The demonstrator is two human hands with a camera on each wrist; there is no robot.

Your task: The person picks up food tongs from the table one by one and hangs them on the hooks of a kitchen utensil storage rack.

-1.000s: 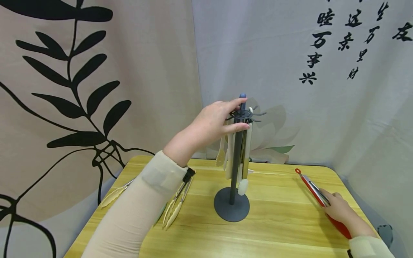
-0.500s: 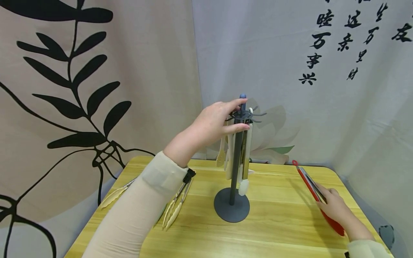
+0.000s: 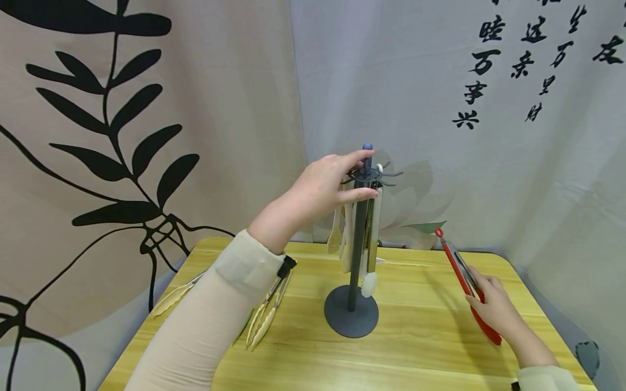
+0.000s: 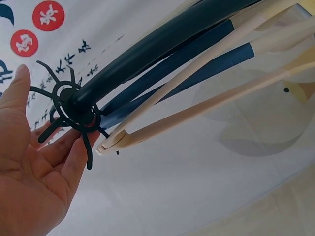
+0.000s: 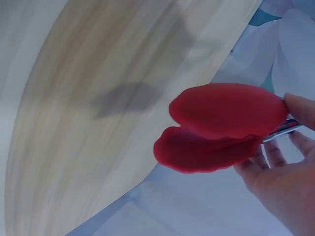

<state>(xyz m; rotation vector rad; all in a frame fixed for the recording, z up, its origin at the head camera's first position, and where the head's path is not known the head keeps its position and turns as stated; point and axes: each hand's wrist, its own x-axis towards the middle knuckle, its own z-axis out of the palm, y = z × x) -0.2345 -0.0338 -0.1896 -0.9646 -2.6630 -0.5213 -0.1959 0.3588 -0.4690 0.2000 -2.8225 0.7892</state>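
Observation:
My left hand (image 3: 327, 182) is at the top of a dark grey utensil stand (image 3: 351, 315), thumb and forefinger reaching around its hook ring. In the left wrist view the fingers curl behind the hook ring (image 4: 78, 108). Pale-headed utensils hang from the hooks, among them cream tongs (image 4: 197, 110). Over the right side of the table, my right hand (image 3: 494, 304) grips red and silver tongs (image 3: 456, 269) around the middle, hanging ring pointing up and away. The right wrist view shows their two red heads (image 5: 226, 110) slightly apart.
Cream-tipped tongs (image 3: 263, 328) lie on the wooden table (image 3: 415, 347) beside the left sleeve (image 3: 210, 304). A cream-headed utensil (image 3: 173, 297) lies farther left, and a green edge is mostly hidden by the sleeve. A printed curtain (image 3: 244, 108) stands right behind the table.
The right hand has moved left and away from me, carrying the red tongs, whose ring end has risen past the table's back edge. The left hand has stayed at the stand.

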